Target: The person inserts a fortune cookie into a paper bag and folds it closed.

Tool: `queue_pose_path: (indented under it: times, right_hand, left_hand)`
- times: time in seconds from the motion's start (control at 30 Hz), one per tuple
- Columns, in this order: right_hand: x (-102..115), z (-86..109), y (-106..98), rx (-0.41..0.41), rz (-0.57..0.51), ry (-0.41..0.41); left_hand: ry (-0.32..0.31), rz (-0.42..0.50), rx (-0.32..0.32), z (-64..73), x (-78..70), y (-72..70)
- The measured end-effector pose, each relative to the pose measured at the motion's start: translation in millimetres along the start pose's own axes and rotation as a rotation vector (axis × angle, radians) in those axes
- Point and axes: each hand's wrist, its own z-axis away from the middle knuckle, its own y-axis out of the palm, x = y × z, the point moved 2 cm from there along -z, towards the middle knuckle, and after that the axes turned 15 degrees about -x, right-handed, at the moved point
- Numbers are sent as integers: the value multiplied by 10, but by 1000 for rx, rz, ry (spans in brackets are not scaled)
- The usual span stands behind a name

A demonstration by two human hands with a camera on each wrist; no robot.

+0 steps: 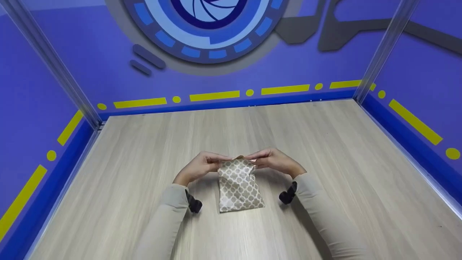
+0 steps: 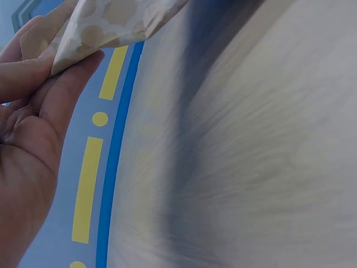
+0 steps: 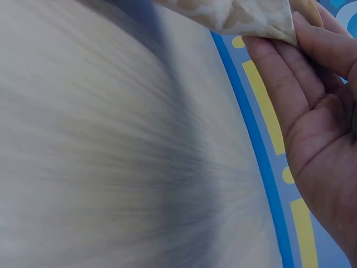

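Note:
A flat paper bag (image 1: 239, 187) with a tan and white quatrefoil pattern is in the middle of the head view, its wide end toward the person. My left hand (image 1: 200, 166) pinches the far left corner between thumb and fingers, and the left wrist view shows the bag's corner (image 2: 106, 28) in that grip. At the far right corner my right hand (image 1: 277, 161) pinches the bag likewise; a brown flap (image 3: 308, 12) shows beside the thumb in the right wrist view. The bag's far edge bulges slightly between the two hands. Its inside is hidden.
The bag is over a light wood-grain table (image 1: 144, 151). Blue-purple panels with yellow dashes (image 1: 214, 95) enclose the back and both sides, joined by metal corner posts (image 1: 61, 68). A black wrist camera (image 1: 195, 205) sits on the left cuff, another (image 1: 287, 195) on the right.

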Motion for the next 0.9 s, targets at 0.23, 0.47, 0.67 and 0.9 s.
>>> queue_pose_path:
  times: [0.23, 0.47, 0.67, 0.9]
  right_hand:
    - [6, -1, 0, 8, 28, -22]
    - [13, -6, 8, 22, 41, -36]
    - [6, -7, -21, 41, 58, -63]
    - [-1, 1, -37, 38, 71, -67]
  left_hand:
    - [-16, -8, 8, 6, -8, -1]
    - [-15, -36, 4, 13, -9, -2]
    - [-39, -64, -9, 19, -15, -2]
    - [-50, -70, -38, -33, 148, -24]
